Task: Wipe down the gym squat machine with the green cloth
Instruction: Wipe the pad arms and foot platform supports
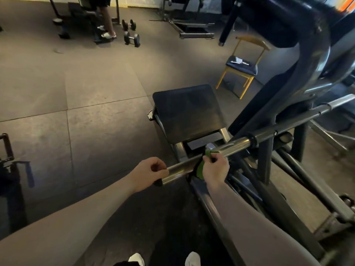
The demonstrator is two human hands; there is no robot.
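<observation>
The right hand [216, 168] has its fingers curled round a crumpled green cloth [200, 170], clamping it about the polished steel bar [180, 169] of the dark-framed gym squat machine [265, 162]. Its forearm reaches forward and is nearly straight. Just to its left along the same bar, the left hand [150, 173] grips the bar's end in a closed fist, knuckles up. Beyond both hands lies the machine's black rectangular foot platform [188, 112]. Farther ahead and to the right stands a yellow wooden chair with a dark seat [241, 68].
</observation>
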